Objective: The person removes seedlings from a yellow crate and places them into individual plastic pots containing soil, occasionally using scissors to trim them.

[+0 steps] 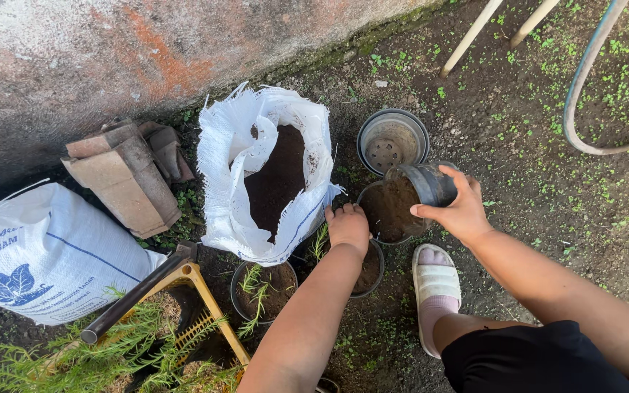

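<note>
The right hand (459,211) is wrapped around a small black pot (431,183), thumb on the near side and fingers over the top, holding it tipped on its side with its mouth turned toward 9 o'clock. Dark soil (387,209) shows at that mouth and fills the black pot (377,234) directly below it, so the tipped pot and the lower one overlap near the middle of the view. The left hand (347,227) sits just at 9 o'clock of that soil, fingers curled down and bunched narrow at the lower pot's near rim, touching the soil or the edge; which of the two cannot be told.

At 12 o'clock from the hands stands an empty grey pot (392,140) with drain holes in its floor. At 9 o'clock, just beside the left hand, an open white sack (236,182) stands half full of dark soil. At 7 o'clock from the left hand a pot with a seedling (262,289) sits on the ground. At 5 o'clock a foot in a white sandal (436,287) rests flat on the dirt. Farther out toward 8 o'clock lie a yellow crate (202,302) of feathery green plants, a closed white bag (45,251) and stacked roof tiles (127,175) against the wall. A hose (580,94) curves at 2 o'clock.
</note>
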